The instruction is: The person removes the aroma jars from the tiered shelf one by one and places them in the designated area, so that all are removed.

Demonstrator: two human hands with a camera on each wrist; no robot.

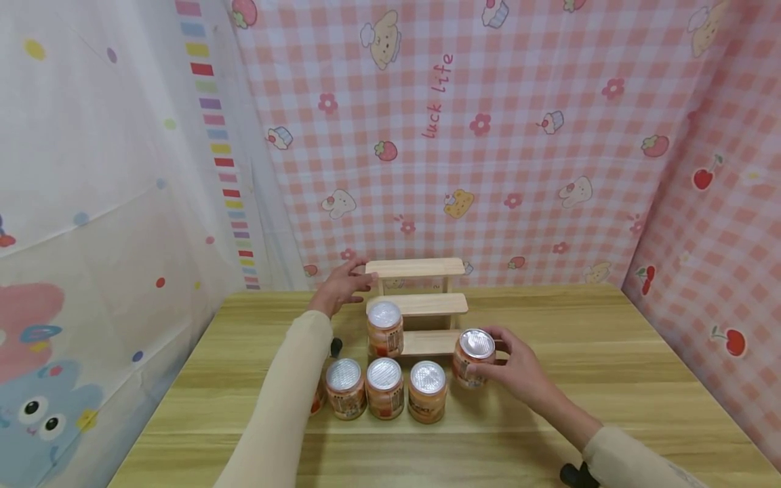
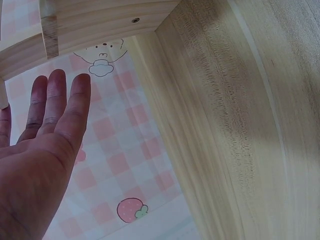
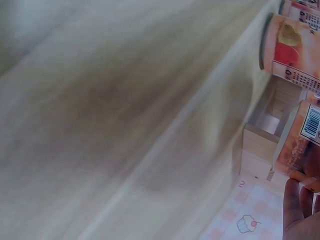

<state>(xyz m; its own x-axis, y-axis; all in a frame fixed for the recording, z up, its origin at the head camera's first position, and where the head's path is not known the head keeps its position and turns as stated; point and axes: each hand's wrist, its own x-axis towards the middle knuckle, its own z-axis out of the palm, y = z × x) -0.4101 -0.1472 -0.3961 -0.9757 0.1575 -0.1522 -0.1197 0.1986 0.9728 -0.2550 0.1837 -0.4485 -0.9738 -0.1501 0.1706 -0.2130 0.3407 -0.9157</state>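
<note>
A small three-tier wooden rack (image 1: 416,268) stands at the back of the table. My left hand (image 1: 343,288) is at the left end of its top tier, fingers extended; in the left wrist view the straight fingers (image 2: 70,110) reach beside the wood. My right hand (image 1: 518,366) grips an orange-labelled can (image 1: 474,359) with a silver lid, at the right end of the lowest tier. Whether that can touches the tier cannot be told. Another such can (image 1: 385,332) sits upright at the lowest tier's left end. In the right wrist view, fingertips hold the can (image 3: 295,145) near the rack.
In front of the rack, similar cans stand in a row on the wooden table (image 1: 518,447): a left can (image 1: 346,390), a middle can (image 1: 385,390) and a right can (image 1: 428,394). My left sleeve mostly hides one more can (image 1: 316,402). A checked cloth (image 1: 518,169) hangs behind.
</note>
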